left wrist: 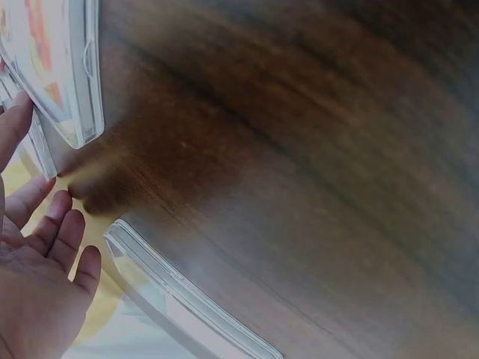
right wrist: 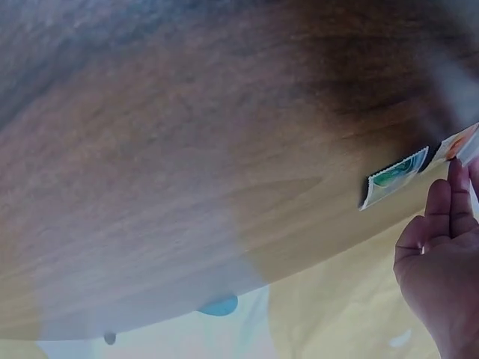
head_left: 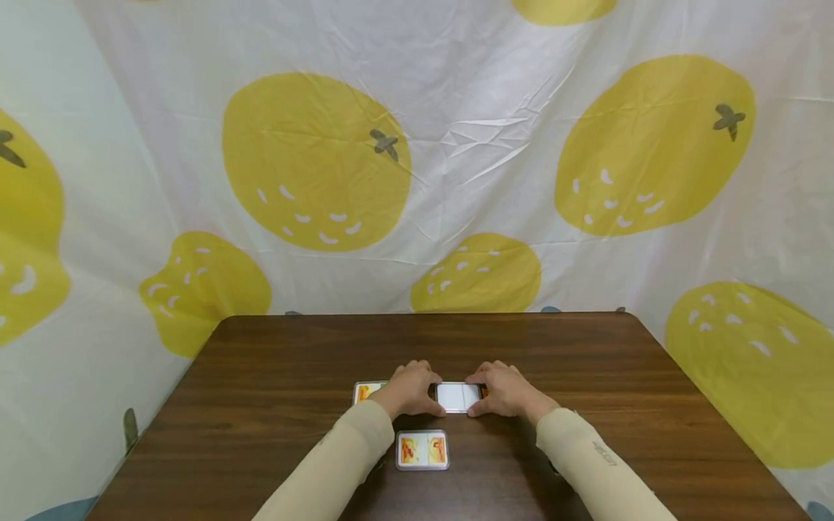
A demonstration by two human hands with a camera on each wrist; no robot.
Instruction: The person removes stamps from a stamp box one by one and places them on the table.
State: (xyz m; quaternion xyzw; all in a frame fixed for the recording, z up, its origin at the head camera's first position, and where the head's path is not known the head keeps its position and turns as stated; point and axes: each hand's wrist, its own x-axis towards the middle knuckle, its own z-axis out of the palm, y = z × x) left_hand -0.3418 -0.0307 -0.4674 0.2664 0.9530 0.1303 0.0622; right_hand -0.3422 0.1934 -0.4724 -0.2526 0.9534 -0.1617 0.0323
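Observation:
In the head view, my two hands face each other over a flat clear plastic case (head_left: 458, 397) with a white inside. My left hand (head_left: 409, 391) grips its left end between thumb and fingers, and my right hand (head_left: 504, 391) grips the right end the same way. The left wrist view shows the thumb and fingers of my left hand (left wrist: 45, 269) at the edge of this thin case (left wrist: 39, 146). Beside the fingers of my right hand (right wrist: 441, 239) lies a green-pictured stamp (right wrist: 397, 173) with a toothed white edge, and an orange stamp (right wrist: 455, 144) is partly hidden.
A second clear case (head_left: 422, 450) with two orange pictures lies closer to me. Behind my left wrist is a third case (head_left: 367, 391), partly covered. The brown wooden table (head_left: 293, 354) ends at a fruit-patterned cloth (head_left: 482, 181).

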